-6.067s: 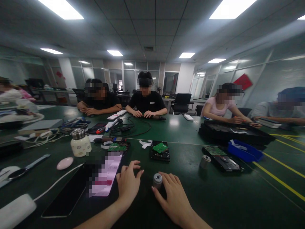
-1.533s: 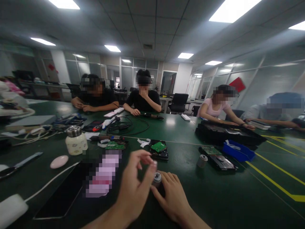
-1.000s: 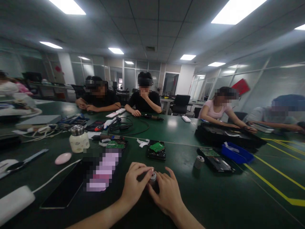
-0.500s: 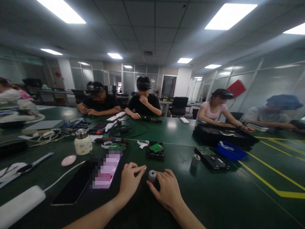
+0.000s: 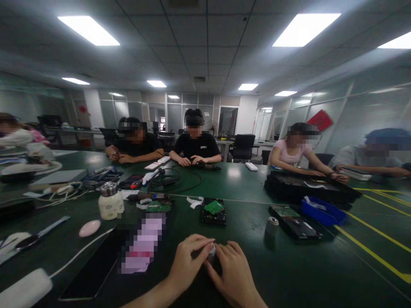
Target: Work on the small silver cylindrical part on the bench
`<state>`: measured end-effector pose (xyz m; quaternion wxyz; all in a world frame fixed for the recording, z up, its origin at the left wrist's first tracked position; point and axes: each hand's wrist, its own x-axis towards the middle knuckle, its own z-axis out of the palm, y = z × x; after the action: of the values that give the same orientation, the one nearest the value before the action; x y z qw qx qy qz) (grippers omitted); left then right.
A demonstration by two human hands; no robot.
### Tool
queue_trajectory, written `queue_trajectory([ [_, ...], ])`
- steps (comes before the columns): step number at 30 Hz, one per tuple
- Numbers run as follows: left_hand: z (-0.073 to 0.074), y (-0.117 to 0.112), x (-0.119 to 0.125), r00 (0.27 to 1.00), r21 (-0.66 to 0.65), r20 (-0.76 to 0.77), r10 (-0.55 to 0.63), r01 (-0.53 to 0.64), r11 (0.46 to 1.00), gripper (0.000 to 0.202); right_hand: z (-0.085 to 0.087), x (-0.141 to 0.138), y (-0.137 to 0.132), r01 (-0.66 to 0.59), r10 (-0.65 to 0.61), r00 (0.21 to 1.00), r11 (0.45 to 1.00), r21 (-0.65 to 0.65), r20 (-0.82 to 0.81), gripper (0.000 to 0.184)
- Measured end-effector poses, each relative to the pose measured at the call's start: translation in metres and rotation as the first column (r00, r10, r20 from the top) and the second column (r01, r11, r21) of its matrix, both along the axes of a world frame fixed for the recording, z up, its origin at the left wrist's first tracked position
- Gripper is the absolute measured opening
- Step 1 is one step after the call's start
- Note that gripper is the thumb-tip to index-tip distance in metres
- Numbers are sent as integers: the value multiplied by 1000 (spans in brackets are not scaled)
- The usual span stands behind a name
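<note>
A small grey metal cylinder (image 5: 212, 253) stands on the green table in front of me, partly covered by my fingers. My right hand (image 5: 233, 267) is closed around its right side, thumb at the front. My left hand (image 5: 192, 260) pinches at the cylinder's top, thumb and forefinger together. Whatever is between those fingertips is too small to make out. A second metal cylinder (image 5: 272, 226) stands apart to the right. Behind my hands lies a hard drive (image 5: 214, 218) with a green circuit board on it.
Another hard drive (image 5: 302, 226) lies right, beside a blue tray (image 5: 324, 211). On the left are a black tablet-like slab (image 5: 91, 267), a pink-screened phone (image 5: 144, 244), a cream bottle (image 5: 111, 205) and a white power strip (image 5: 25, 288). Several people sit around the table.
My left hand has moved right, bringing its pinched fingers to the top of the cylinder. My right hand stays around it. The view has tilted up slightly.
</note>
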<state>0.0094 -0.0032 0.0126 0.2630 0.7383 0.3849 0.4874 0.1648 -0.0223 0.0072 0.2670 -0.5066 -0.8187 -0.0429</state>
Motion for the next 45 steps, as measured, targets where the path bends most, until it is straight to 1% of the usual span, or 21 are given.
queue_trajectory([
  [7, 1, -1, 1, 1000, -19, 8, -27, 27, 999, 22, -3, 2, 4, -28, 29, 999, 999, 22, -19, 19],
  [13, 0, -1, 0, 998, -29, 35, -49, 50, 998, 22, -3, 0, 2, 0, 1, 1000, 1000, 29, -15, 17],
  [18, -2, -3, 1, 999, -32, 48, 7, -6, 999, 22, -1, 1, 0, -2, 2, 1000, 1000, 26, -23, 17],
  [21, -2, -4, 2, 998, -32, 51, 43, -42, 999, 17, 2, 1, 0, -13, 14, 1000, 999, 31, -27, 17],
  [25, 0, -5, 3, 996, -32, 64, 56, -54, 998, 14, 4, 1, 0, -16, 17, 999, 999, 44, -28, 17],
  [32, 5, -4, 2, 996, -38, 81, 26, -23, 999, 13, 1, 1, 5, -23, 25, 999, 999, 46, -40, 18],
  [39, 7, -3, 1, 995, -76, 96, 16, -8, 997, 17, -1, 3, 9, -17, 18, 999, 1000, 23, -38, 24],
  [45, 7, 1, 1, 995, -73, 102, 3, 4, 997, 15, 0, 1, 17, -68, 68, 998, 997, 35, 7, 27],
])
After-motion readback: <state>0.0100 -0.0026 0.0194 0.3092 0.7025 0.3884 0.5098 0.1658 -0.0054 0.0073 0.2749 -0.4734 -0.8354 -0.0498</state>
